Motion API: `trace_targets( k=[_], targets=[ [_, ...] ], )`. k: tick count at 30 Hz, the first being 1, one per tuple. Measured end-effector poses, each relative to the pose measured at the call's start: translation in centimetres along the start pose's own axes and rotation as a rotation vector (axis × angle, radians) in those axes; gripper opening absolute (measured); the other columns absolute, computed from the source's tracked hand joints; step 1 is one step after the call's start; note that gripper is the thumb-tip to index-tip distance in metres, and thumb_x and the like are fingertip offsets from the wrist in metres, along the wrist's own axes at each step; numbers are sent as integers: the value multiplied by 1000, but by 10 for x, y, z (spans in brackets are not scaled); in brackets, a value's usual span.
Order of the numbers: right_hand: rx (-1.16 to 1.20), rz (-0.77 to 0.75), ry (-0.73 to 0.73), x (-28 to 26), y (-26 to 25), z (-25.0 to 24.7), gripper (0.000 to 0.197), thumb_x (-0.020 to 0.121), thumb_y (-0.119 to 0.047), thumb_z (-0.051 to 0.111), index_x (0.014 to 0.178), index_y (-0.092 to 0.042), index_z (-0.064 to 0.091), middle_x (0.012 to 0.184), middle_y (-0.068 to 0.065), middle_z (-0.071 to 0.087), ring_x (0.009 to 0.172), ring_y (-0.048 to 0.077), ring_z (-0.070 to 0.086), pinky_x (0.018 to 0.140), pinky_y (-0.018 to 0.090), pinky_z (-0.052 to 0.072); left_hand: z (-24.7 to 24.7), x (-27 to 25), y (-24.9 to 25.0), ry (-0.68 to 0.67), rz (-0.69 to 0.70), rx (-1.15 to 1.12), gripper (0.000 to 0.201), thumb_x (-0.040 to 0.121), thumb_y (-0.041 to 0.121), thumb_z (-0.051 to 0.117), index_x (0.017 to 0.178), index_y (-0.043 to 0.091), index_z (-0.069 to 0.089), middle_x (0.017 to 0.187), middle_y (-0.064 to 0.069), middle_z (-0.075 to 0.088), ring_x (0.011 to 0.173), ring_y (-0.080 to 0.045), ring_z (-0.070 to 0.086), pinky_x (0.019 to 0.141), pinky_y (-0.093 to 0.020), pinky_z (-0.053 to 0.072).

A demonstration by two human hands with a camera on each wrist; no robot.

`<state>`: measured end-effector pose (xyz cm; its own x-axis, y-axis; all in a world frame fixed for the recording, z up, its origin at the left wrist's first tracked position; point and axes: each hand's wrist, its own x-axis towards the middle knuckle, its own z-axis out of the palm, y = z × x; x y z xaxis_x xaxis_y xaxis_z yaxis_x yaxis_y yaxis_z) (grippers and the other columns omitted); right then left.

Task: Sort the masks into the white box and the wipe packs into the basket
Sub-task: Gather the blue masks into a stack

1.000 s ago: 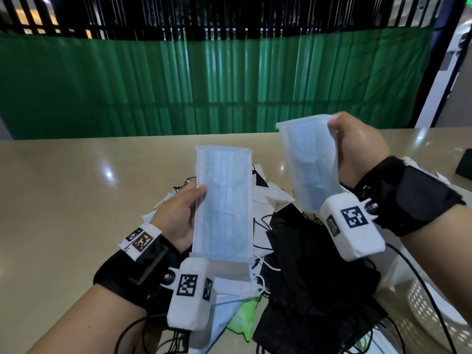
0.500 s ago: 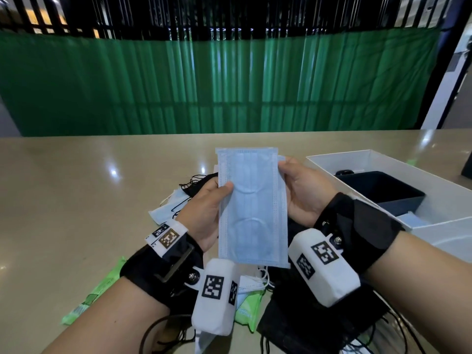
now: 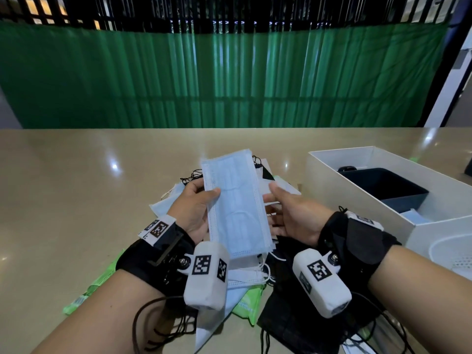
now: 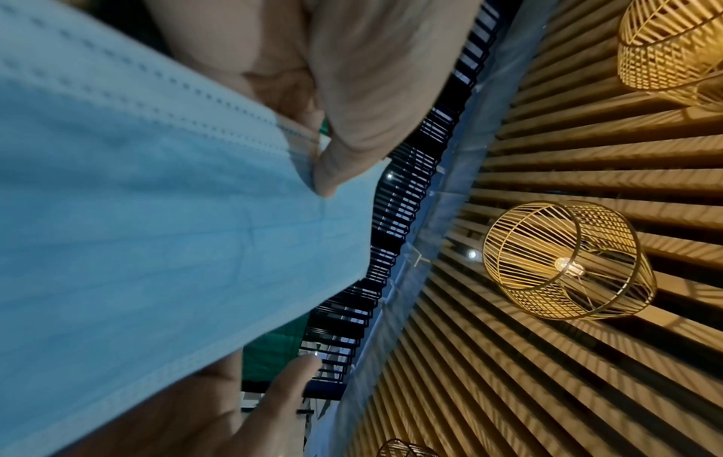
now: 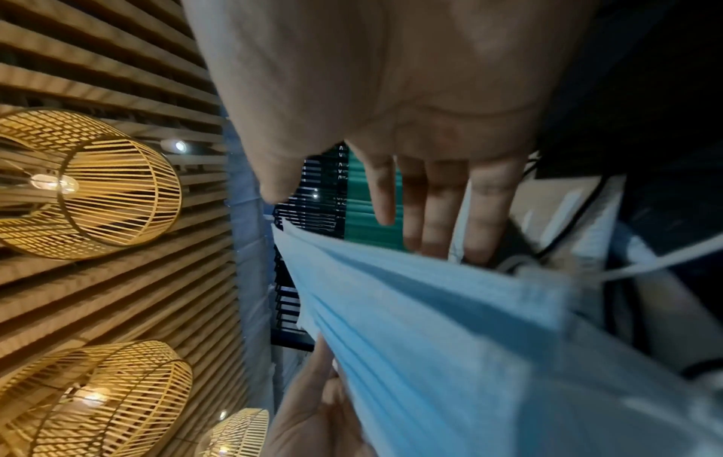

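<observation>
Pinching stacked blue masks (image 3: 236,203) in the left hand (image 3: 194,208), right hand (image 3: 291,215) spread beside them, a person should square edges before boxing.

Honestly nothing readable here. The green wipe pack (image 3: 247,304) has some white print on it but it's too blurry to make out. The white wrist camera housings (image 3: 205,276) only carry black-and-white square marker codes, no letters or numbers.

Masks (image 3: 236,200) pale blue; box (image 3: 383,198) white; curtain (image 3: 229,77) green; wipe pack (image 3: 249,302) green.
</observation>
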<state>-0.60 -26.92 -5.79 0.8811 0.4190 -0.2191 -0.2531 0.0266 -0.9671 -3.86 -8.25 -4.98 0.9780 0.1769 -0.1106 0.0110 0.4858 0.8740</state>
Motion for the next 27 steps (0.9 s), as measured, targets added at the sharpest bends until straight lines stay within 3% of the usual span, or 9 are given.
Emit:
trace_targets(
  k=[3, 5, 8, 11, 14, 16, 19, 24, 27],
  targets=[
    [-203, -69, -78, -4, 6, 3, 20, 93, -28, 55, 78, -15, 56, 71, 1, 54, 58, 11, 49, 58, 23, 44, -1, 2, 3, 30, 5, -25, 33, 91, -6, 49, 119, 12, 44, 112, -14, 60, 82, -26, 63, 51, -38, 55],
    [-329, -172, -71, -4, 5, 7, 12, 92, -15, 58, 80, -16, 61, 75, 1, 63, 62, 13, 58, 65, 28, 50, -2, 4, 7, -5, 18, -42, 41, 92, -2, 50, 130, 11, 41, 119, -16, 60, 93, -31, 65, 63, -46, 58],
    [-334, -287, -42, -1, 0, 12, 10, 87, -15, 64, 94, -20, 68, 100, 10, 73, 94, 32, 67, 90, 46, 51, 0, 1, 11, -151, -55, -56, 51, 88, 11, 58, 136, 7, 42, 129, -23, 56, 111, -42, 59, 83, -59, 51],
    [-351, -337, -43, -1, -7, 18, 14, 77, -27, 65, 88, -23, 71, 98, 10, 73, 92, 35, 66, 86, 45, 50, 6, -8, 14, -229, -63, 1, 32, 94, 10, 49, 126, 2, 51, 114, -21, 66, 97, -36, 67, 76, -50, 57],
    [-358, -350, -1, 0, -9, 18, 11, 87, -21, 64, 77, -18, 64, 80, 12, 61, 72, 26, 54, 74, 36, 47, 4, -11, 22, -202, 82, 21, 23, 96, 3, 41, 112, 3, 57, 91, -11, 73, 77, -25, 72, 61, -37, 59],
    [-319, -263, 17, 2, -7, 12, 13, 92, -14, 57, 80, -12, 61, 77, 8, 59, 70, 17, 55, 75, 31, 50, -5, -10, 35, -165, 152, 8, 20, 96, 3, 42, 101, 6, 61, 83, -6, 74, 73, -19, 72, 57, -32, 58],
    [-365, -43, -5, 5, 1, -3, 12, 93, -9, 55, 82, -7, 60, 75, 7, 61, 66, 14, 58, 60, 22, 50, -28, -11, 56, -128, 200, -32, 22, 97, 9, 39, 96, 10, 62, 79, -2, 74, 71, -15, 72, 55, -29, 57],
    [-528, 201, -138, 2, 11, -1, 17, 94, -11, 53, 84, 0, 61, 67, 8, 60, 51, 11, 55, 50, 17, 49, -59, -13, 74, -96, 223, -69, 55, 99, 14, 36, 62, 18, 77, 79, -1, 75, 72, -16, 72, 53, -33, 57],
    [-645, 278, -150, 3, 14, 8, 18, 91, -16, 60, 84, 0, 65, 65, 8, 62, 49, 11, 53, 48, 19, 48, -71, -12, 72, -79, 208, -51, 57, 99, 16, 37, 58, 21, 77, 79, 0, 75, 71, -16, 72, 56, -37, 58]
  ],
)
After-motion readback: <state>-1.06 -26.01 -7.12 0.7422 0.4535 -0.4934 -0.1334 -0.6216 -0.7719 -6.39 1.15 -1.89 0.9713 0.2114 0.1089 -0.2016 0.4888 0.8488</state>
